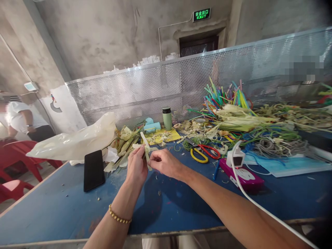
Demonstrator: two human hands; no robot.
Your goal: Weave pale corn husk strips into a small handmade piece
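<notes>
Pale green husk strips (147, 157) cross one another between my hands, above the blue table (166, 207). My left hand (137, 164) is closed on the strips from the left side, with a beaded bracelet on its wrist. On the right, my right hand (164, 162) has its fingers pinched together at the strips' edge. A heap of loose husks (127, 145) lies just beyond my left hand. Scissors (203, 154) with red and yellow handles rest to the right of my right hand.
A black phone (94, 170) and plastic bag (77, 136) lie left. Behind stand a green bottle (167, 119) and perforated metal screen (145, 93). At right are a magenta power strip (243, 178), white cable (255, 205), blue mask (290, 166) and husk piles. A person (29, 119) is at far left.
</notes>
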